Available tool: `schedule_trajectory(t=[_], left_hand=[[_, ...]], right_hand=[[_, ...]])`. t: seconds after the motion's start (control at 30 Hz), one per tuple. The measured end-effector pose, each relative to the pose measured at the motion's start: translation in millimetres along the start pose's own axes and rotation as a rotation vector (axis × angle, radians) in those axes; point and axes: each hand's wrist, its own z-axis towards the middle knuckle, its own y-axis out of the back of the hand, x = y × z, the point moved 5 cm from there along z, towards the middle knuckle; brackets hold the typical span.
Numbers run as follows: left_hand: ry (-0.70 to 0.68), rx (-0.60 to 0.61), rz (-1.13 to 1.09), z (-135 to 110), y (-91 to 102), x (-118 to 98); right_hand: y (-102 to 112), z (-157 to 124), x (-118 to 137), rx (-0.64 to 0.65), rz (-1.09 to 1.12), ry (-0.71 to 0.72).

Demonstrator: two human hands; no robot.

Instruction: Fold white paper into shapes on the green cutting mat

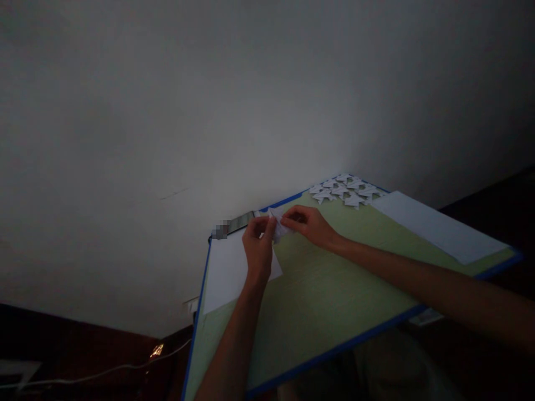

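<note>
A small piece of white folded paper (277, 225) is pinched between both hands above a pale green board with a blue edge (326, 289). My left hand (258, 248) grips its left side with curled fingers. My right hand (309, 224) holds its right side, fingertips pressed on the paper. A white sheet (228, 270) lies on the board under my left hand.
Several small folded white paper pieces (345, 190) lie in a cluster at the board's far corner. Another white sheet (438, 225) lies along the right edge. A dark phone-like object (240, 221) rests at the far left edge. A grey wall stands behind; a cable (104, 374) runs low left.
</note>
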Motion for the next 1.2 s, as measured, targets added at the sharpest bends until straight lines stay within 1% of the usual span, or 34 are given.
schedule_trajectory(t=[0.07, 0.2, 0.3, 0.43, 0.53, 0.6, 0.67, 0.73, 0.83, 0.9, 0.97, 1.03, 1.13, 1.2], left_hand=[[0.021, 0.026, -0.002, -0.4, -2.0, 2.4], [0.110, 0.107, -0.020, -2.6, -7.7, 6.7], [0.156, 0.154, -0.050, -4.2, -10.8, 7.3], [0.093, 0.112, -0.022, -2.8, -7.9, 2.3], [0.071, 0.081, -0.021, -1.1, -5.2, 0.3], [0.070, 0.083, -0.041, -0.3, -4.8, 0.2], [0.076, 0.090, -0.064, 0.2, -5.0, 1.1], [0.098, 0.097, -0.088, 0.3, -5.6, 3.3], [0.146, 0.107, -0.131, 0.3, -6.7, 7.4], [0.154, 0.116, -0.143, 0.5, -7.1, 8.8], [0.134, 0.117, -0.110, 1.1, -6.4, 8.6], [0.085, 0.105, -0.033, 1.9, -4.6, 6.8], [0.000, 0.079, 0.106, 2.8, -1.5, 3.1], [-0.032, 0.067, 0.178, 3.1, -0.1, 1.9]], right_hand=[[2.2, 2.5, -3.2, -0.015, 0.046, -0.018], [6.5, 7.0, -10.4, -0.045, 0.088, -0.042], [7.8, 7.7, -11.2, -0.067, 0.121, -0.041], [5.6, 5.3, -3.9, -0.053, 0.105, -0.021], [0.7, 2.8, 0.7, 0.032, 0.065, -0.023], [-2.7, 1.7, 1.7, 0.102, 0.045, -0.029], [-3.7, 1.5, 1.3, 0.138, 0.052, -0.039], [-1.9, 2.5, 0.4, 0.132, 0.069, -0.048], [3.4, 4.9, -2.2, 0.094, 0.068, -0.058], [6.7, 5.9, -5.0, 0.068, 0.056, -0.072], [8.6, 6.0, -8.0, 0.048, 0.049, -0.085], [8.6, 5.3, -10.4, 0.038, 0.047, -0.097], [6.1, 3.8, -11.5, 0.052, 0.037, -0.104], [4.2, 2.9, -10.6, 0.077, 0.032, -0.103]])
